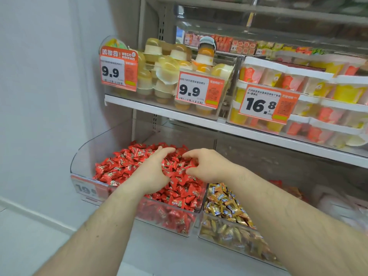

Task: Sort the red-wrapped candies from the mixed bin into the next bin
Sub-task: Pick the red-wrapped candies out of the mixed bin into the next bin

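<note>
A clear bin on the bottom shelf is heaped with red-wrapped candies; the clear bin just beside it on the right holds gold-and-blue wrapped candies. Both hands are over the red heap, the left hand and right hand with fingers loosely curled, tips on the candies; whether either holds one I cannot tell. On the shelf above, clear boxes hold jelly cups.

L hand: over red candies, fingers curled, grip unclear
R hand: beside L, fingers curled over same pile
Clear bin: under both hands
Gold candies: bin below R wrist
</note>
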A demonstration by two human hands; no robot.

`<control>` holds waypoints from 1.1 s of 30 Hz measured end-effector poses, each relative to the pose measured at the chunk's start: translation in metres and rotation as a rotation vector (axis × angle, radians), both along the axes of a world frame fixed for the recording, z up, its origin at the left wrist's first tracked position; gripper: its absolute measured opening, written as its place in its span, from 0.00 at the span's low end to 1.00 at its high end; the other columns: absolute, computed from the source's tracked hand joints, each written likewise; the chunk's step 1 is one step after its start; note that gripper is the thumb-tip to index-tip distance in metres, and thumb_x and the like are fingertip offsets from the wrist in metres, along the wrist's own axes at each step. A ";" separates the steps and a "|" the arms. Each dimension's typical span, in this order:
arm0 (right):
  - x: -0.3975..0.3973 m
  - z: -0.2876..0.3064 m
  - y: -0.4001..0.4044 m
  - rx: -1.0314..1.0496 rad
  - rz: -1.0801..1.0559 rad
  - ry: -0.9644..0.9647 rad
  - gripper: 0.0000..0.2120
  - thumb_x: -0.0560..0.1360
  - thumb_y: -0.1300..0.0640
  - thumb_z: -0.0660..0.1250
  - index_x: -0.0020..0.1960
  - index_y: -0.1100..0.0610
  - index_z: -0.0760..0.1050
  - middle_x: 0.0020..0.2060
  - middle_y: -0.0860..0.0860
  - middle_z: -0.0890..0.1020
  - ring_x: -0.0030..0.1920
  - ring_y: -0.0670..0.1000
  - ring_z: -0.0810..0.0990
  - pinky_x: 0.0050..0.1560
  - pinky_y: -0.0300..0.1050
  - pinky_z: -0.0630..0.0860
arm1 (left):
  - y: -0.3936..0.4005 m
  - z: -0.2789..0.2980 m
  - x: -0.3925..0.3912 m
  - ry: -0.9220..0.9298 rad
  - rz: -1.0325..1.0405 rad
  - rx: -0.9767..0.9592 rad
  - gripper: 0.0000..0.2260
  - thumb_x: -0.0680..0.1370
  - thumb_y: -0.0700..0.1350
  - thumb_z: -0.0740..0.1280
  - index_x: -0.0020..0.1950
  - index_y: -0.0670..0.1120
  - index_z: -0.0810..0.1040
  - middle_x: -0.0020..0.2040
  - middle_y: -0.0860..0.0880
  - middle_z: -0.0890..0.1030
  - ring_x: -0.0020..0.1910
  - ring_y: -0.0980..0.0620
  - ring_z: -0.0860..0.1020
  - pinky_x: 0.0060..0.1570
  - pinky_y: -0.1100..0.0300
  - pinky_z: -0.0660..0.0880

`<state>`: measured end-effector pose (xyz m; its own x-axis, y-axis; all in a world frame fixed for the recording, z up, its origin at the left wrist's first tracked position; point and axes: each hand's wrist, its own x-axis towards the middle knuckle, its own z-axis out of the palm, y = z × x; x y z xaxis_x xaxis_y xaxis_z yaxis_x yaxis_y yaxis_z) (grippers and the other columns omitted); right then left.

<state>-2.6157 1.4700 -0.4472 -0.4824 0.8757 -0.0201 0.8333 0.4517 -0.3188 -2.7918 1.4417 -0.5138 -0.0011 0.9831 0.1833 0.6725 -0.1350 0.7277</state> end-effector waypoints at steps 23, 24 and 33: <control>0.236 -0.051 -0.033 -0.080 -0.584 0.181 0.07 0.74 0.62 0.67 0.46 0.51 0.82 0.47 0.44 0.82 0.51 0.47 0.79 0.49 0.39 0.74 | 0.035 -0.008 0.213 0.560 -0.379 -0.040 0.23 0.76 0.37 0.62 0.68 0.57 0.73 0.68 0.52 0.74 0.66 0.49 0.72 0.57 0.52 0.75; 0.234 -0.056 -0.026 -0.086 -0.547 0.086 0.11 0.73 0.63 0.67 0.52 0.52 0.82 0.50 0.45 0.82 0.53 0.47 0.79 0.49 0.38 0.73 | 0.040 -0.009 0.218 0.619 -0.406 -0.092 0.27 0.76 0.35 0.61 0.70 0.58 0.71 0.70 0.50 0.72 0.65 0.47 0.73 0.55 0.52 0.76; 0.208 -0.093 0.010 -0.215 -0.294 -0.217 0.28 0.70 0.63 0.67 0.68 0.48 0.73 0.58 0.50 0.79 0.54 0.54 0.79 0.49 0.47 0.79 | 0.065 -0.021 0.222 0.677 -0.484 -0.345 0.29 0.73 0.44 0.69 0.71 0.62 0.67 0.60 0.51 0.75 0.54 0.48 0.76 0.51 0.53 0.78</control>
